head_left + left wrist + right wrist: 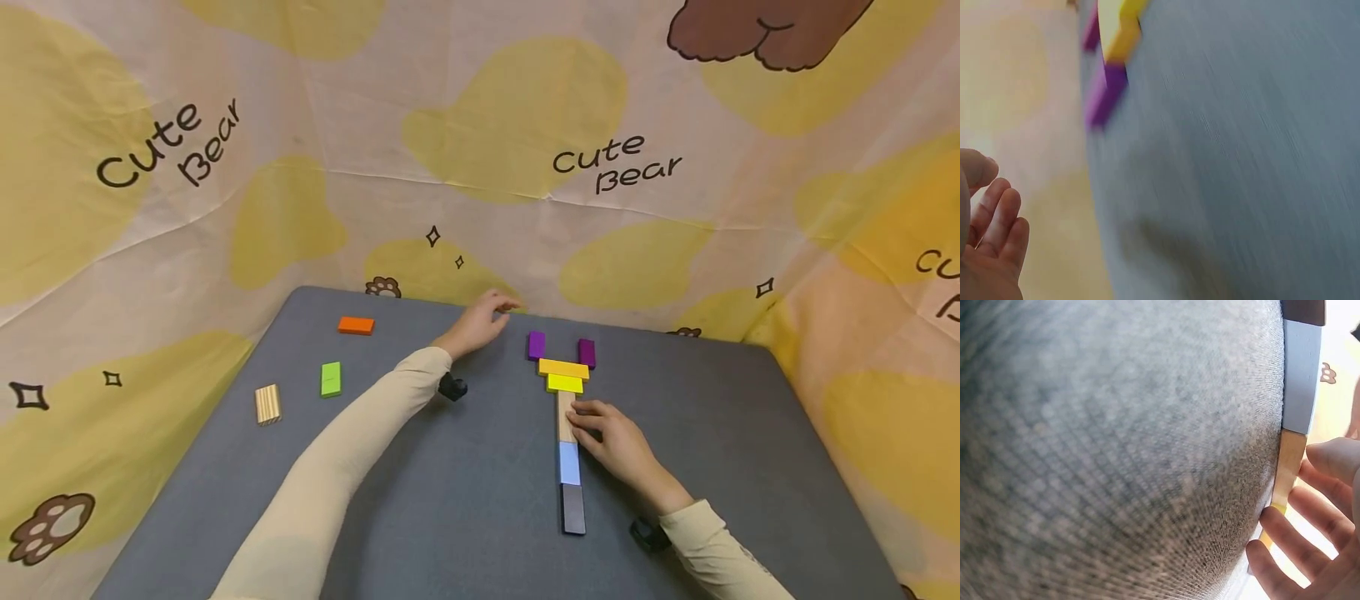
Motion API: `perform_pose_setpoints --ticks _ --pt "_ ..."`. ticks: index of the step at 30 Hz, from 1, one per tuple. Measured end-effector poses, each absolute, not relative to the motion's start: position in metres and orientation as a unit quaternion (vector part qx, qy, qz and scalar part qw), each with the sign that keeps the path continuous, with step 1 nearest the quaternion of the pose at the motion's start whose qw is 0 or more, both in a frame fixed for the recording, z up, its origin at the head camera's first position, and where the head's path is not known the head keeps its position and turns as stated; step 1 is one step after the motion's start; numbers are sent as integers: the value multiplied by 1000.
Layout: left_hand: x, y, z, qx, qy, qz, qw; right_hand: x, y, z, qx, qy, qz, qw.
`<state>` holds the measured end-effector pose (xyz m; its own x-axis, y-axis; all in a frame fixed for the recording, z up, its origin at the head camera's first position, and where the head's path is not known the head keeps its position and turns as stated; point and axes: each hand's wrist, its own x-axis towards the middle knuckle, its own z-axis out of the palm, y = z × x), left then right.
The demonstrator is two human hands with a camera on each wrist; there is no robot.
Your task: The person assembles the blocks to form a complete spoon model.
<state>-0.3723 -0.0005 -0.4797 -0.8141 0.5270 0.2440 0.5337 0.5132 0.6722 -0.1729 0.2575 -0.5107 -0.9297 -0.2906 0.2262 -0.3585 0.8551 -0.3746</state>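
Note:
A line of flat blocks runs down the table in the head view. From its near end come a dark grey block (pixel 573 509), a light blue block (pixel 569 463) and a plain wooden block (pixel 566 417). A yellow block (pixel 565 383) and an orange-yellow block (pixel 563 367) lie crosswise above, with two purple blocks (pixel 536 345) at the far end. My right hand (pixel 618 446) has its fingertips at the wooden block's right edge, fingers loosely extended. Holding nothing, my left hand (pixel 482 321) hovers near the far table edge, left of the purple blocks, with fingers loosely bent.
On the left part of the grey table (pixel 465 517) lie an orange block (pixel 356 326), a green block (pixel 331 379) and a striped wooden piece (pixel 267 404). A printed cloth (pixel 480 125) hangs behind the table and along both sides.

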Motion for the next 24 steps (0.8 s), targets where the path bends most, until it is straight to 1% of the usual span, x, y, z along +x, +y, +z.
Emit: perform_pose_setpoints --ticks 6,10,15,19,24 --pt "-385 -90 -498 -226 -891 -392 23 -172 258 -511 178 -958 208 85" --pt "-385 -146 -502 -178 -907 -381 33 -172 258 -511 174 -958 210 93" --pt "-380 -208 -507 -148 -915 -372 48 -172 258 -511 171 -959 211 83" --pt "-374 -248 -511 -142 -921 -360 40 -172 257 -511 170 -960 210 79" --pt "-363 -276 -513 -133 -924 -360 2 -173 258 -512 167 -960 211 77"
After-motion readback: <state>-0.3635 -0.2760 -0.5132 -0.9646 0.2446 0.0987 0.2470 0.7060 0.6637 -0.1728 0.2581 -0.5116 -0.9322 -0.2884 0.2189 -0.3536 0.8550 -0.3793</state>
